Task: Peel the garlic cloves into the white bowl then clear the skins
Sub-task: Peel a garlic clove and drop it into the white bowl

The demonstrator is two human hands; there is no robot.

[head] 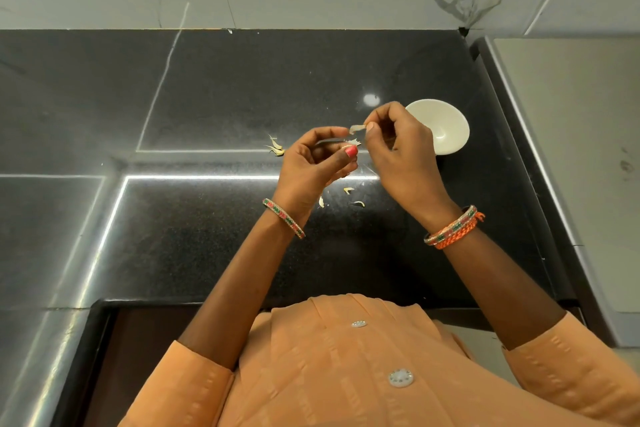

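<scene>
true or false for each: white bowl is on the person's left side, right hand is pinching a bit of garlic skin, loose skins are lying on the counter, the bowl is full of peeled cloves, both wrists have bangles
1. The white bowl is on the person's left side. False: it stands to the right, just beyond the right hand.
2. The right hand pinches a strip of garlic skin. True.
3. Loose skins lie on the black counter. True.
4. The bowl is full of peeled cloves. False: the visible part of its inside shows none.
5. Both wrists wear bangles. True: the left hand has one too.
</scene>
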